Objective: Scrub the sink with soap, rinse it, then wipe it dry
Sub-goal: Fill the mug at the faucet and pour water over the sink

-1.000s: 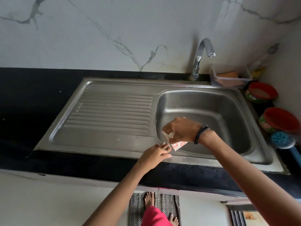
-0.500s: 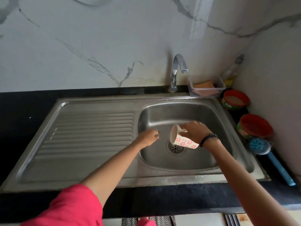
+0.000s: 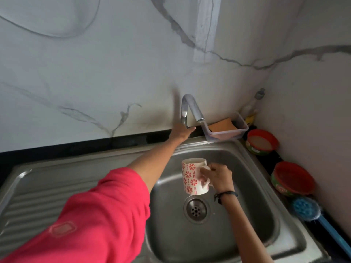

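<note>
A steel sink with a round drain fills the lower right, its ribbed draining board to the left. A chrome tap stands behind the basin. My left hand reaches to the base of the tap and wraps around it. My right hand holds a white mug with red flowers by its handle, upright, above the drain. No water runs from the spout.
A clear plastic tray with an orange sponge sits right of the tap. Two red-lidded tubs and a blue-handled brush line the black counter along the right wall. A bottle stands in the corner.
My left hand moved from the basin's left edge up to the tap base. My right hand turned the mug from tilted to upright and raised it. The camera came closer.
</note>
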